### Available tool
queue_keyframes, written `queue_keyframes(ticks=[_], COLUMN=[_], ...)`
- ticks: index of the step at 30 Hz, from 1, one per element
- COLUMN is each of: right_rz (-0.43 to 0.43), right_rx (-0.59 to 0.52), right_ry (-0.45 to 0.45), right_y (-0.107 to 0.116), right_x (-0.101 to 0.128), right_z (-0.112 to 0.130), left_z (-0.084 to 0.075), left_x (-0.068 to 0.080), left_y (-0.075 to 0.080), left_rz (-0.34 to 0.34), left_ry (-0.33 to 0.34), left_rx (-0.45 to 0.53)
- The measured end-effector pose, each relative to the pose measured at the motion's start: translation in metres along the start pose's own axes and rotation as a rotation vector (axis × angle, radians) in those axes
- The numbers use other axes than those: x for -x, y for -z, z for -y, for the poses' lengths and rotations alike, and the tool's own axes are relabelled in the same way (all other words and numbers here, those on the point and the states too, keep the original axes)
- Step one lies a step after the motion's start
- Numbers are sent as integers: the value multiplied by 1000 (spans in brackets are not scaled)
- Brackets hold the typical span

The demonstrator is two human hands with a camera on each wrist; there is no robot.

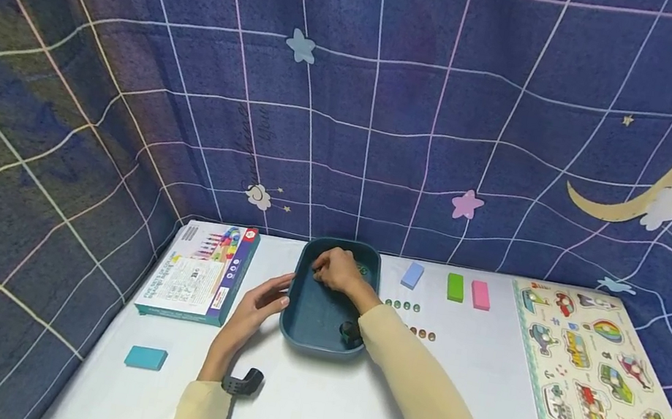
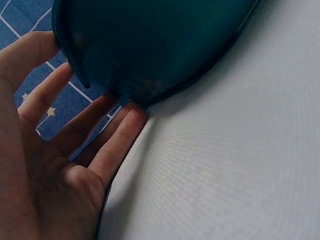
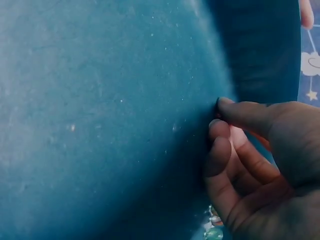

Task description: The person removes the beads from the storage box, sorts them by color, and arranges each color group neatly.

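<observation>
Sitting near the back edge of the white table, roughly mid-width, is a dark teal tray: rounded-rectangle, raised rim, matte dusty floor, glossy outer wall. Left hand straight-fingered, fingertips touching the tray's left outer wall, grasping nothing. Right hand inside the tray at its far end, fingers curled with tips on the floor; thumb and forefinger pinched, whether on anything cannot tell. Small glassy beads under that palm. Boxed toy just left of tray; vehicle puzzle board at right edge.
</observation>
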State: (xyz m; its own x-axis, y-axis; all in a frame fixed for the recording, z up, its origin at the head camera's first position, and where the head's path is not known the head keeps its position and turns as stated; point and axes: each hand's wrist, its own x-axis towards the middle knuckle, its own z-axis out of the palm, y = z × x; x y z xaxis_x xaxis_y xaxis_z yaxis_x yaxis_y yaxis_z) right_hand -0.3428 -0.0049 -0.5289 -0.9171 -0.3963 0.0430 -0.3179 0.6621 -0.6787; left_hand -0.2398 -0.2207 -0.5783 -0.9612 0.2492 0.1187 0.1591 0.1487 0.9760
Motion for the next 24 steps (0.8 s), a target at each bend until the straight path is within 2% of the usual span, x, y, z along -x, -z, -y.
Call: queue_keyframes(ticks=[3, 7, 13, 19, 24], right_rz=[-4, 10, 25, -17, -77], right_rx=[-6, -82, -223, -269, -248], right_ry=[-10, -29, -11, 24, 33], right_y=[2, 5, 31, 71, 97], right_x=[-1, -1, 12, 39, 78], right_z=[0, -2, 3, -4, -31], left_z=[-1, -1, 1, 2, 2], left_x=[-1, -2, -1, -2, -2], left_y=[0, 0, 0, 0, 1], left_rz=[-2, -9, -10, -15, -17], left_ry=[-3, 14, 11, 19, 18], left_rx=[-6, -3, -3, 3, 3])
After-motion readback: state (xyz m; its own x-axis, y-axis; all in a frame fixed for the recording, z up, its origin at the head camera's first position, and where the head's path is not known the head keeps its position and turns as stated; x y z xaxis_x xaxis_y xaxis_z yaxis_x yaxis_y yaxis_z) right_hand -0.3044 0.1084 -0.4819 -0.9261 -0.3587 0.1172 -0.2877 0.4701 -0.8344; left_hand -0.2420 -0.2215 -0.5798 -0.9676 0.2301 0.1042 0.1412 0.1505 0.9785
